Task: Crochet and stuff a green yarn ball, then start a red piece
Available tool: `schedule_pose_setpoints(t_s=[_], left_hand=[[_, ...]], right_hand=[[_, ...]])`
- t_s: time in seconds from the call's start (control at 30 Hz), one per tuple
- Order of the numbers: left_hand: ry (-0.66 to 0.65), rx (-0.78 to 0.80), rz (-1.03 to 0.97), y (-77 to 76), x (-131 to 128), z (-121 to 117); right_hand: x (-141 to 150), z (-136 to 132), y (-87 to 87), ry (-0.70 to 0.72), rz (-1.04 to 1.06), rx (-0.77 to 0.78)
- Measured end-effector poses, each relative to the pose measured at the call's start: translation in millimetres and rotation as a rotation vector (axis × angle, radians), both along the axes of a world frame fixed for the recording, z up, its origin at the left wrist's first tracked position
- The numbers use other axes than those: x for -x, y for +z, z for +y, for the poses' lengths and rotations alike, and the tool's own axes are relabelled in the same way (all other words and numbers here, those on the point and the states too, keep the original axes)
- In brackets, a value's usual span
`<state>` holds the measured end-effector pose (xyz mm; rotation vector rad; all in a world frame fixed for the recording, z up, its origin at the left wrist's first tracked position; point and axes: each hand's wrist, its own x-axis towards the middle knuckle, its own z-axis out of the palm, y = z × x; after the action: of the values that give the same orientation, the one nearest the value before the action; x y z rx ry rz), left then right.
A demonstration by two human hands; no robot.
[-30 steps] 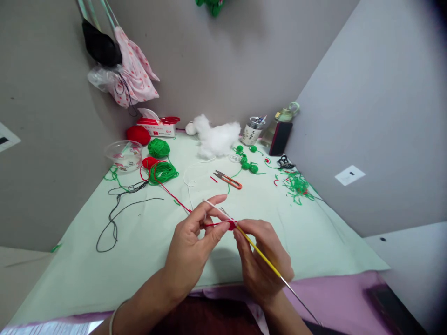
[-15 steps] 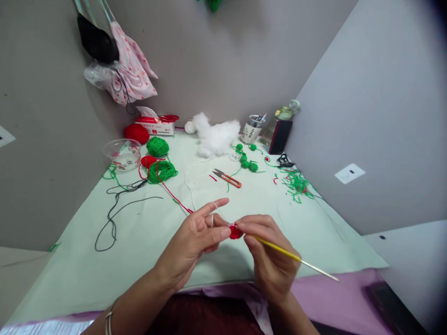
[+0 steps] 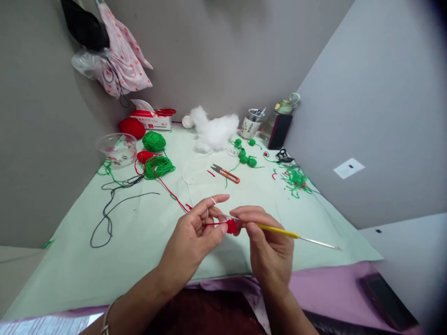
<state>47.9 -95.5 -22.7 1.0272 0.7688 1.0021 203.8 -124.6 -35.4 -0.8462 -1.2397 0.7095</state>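
Between thumb and fingers, my left hand (image 3: 197,230) pinches a small red crochet piece (image 3: 231,226). White yarn (image 3: 189,188) runs from the table and loops round its raised index finger. My right hand (image 3: 270,242) grips a yellow-handled crochet hook (image 3: 279,231) like a pen. The hook's tip lies at the top edge of the red piece, where white yarn crosses it; its other metal end points right. Red yarn (image 3: 171,190) trails from the left hand toward a red ball (image 3: 145,157).
Orange thread snips (image 3: 225,173) lie ahead of my hands. White stuffing (image 3: 216,132), small green crochet balls (image 3: 243,159), a pen cup (image 3: 250,124) and a phone (image 3: 280,132) stand farther back. Green yarn (image 3: 159,167), black cord (image 3: 111,216) and a plastic bowl (image 3: 117,151) are left; green scraps (image 3: 296,181) right.
The hook has turned closer to level, and its tip shows at the piece's upper edge. A strand of red yarn now shows along the left fingers. The whole view has shifted slightly.
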Motion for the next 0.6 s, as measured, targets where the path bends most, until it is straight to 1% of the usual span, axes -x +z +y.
schedule_pose_setpoints(t_s=[0.1,0.17,0.23,0.27,0.3,0.33,0.4,0.47,0.5,0.53,0.6], left_hand=[[0.031,0.042,-0.064,-0.7,-4.6,-2.7],[0.059,0.094,-0.122,-0.2,-7.6,-4.3],[0.039,0.191,-0.195,0.2,-9.4,-4.8],[0.004,0.253,-0.237,0.2,-9.4,-4.3],[-0.032,0.314,-0.276,0.1,-8.7,-3.2],[-0.059,0.363,-0.309,0.0,-7.5,-1.7],[-0.066,0.4,-0.338,0.1,-4.5,1.6],[-0.037,0.357,-0.314,0.4,-2.5,3.6],[-0.031,0.317,-0.288,0.5,-2.3,3.7],[-0.031,0.274,-0.259,0.3,-2.6,3.0],[-0.035,0.205,-0.202,-0.9,-3.7,0.6]], right_hand=[[4.6,-3.9,-3.1,-0.081,-0.138,-0.05],[6.0,-6.4,-7.5,-0.189,-0.336,-0.13],[5.3,-7.5,-11.9,-0.294,-0.52,-0.246],[4.1,-7.3,-13.1,-0.316,-0.563,-0.278],[2.3,-6.4,-13.2,-0.312,-0.549,-0.272],[0.1,-5.1,-12.3,-0.282,-0.481,-0.232],[-4.2,-1.8,-8.0,-0.191,-0.249,-0.107],[-6.4,1.1,-3.2,-0.079,-0.044,-0.019],[-6.5,2.0,-1.6,-0.027,0.008,0.003],[-5.9,2.6,-0.7,0.015,0.021,0.017],[-4.0,2.8,-1.3,0.044,-0.002,0.026]])
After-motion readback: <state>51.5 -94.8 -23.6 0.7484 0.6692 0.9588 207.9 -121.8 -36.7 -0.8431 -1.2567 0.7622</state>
